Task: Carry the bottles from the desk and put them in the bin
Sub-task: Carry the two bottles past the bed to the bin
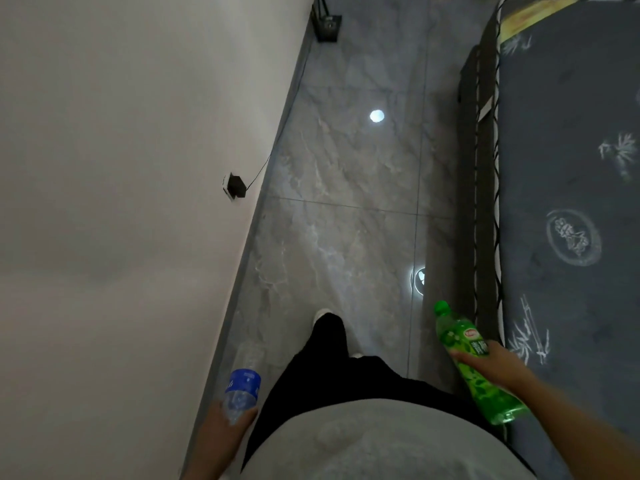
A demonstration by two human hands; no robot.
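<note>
left hand (230,422) grips clear bottle (242,386), looks empty; right hand (498,363) grips green bottle (479,367), above grey floor (346,202).

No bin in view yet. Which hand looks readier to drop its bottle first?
Neither clearly. Left hand grips the clear bottle, right hand the green bottle; both held low.
</note>
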